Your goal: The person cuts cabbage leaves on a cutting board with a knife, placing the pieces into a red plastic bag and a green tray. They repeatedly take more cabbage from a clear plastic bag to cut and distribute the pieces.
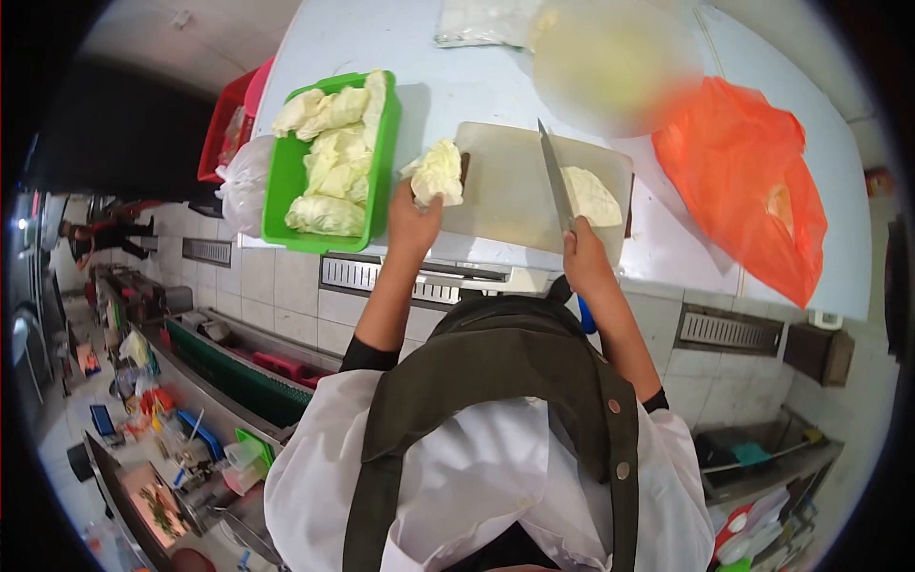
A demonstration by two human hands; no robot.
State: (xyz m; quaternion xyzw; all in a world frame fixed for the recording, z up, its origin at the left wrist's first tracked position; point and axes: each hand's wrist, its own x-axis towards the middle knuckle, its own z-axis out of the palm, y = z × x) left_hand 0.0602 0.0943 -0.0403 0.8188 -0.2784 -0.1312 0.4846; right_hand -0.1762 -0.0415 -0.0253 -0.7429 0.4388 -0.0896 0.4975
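My left hand point(416, 217) is closed around a pale piece of cabbage point(440, 174) at the left end of the cutting board point(496, 181). In my right hand point(585, 250) is the handle of a long knife point(555, 172), its blade pointing away from me over the board. A cut wedge of cabbage point(591, 197) lies on the board just right of the blade. Left of my left hand, a green basket point(383, 153) holds several pale cabbage pieces.
An orange plastic bag point(743, 181) lies at the right of the table. Beyond the board are a blurred, pale round object point(610, 67) and a clear plastic package point(486, 21). A white bag point(248, 186) and red crate point(221, 124) flank the basket. Another person point(110, 231) is far left.
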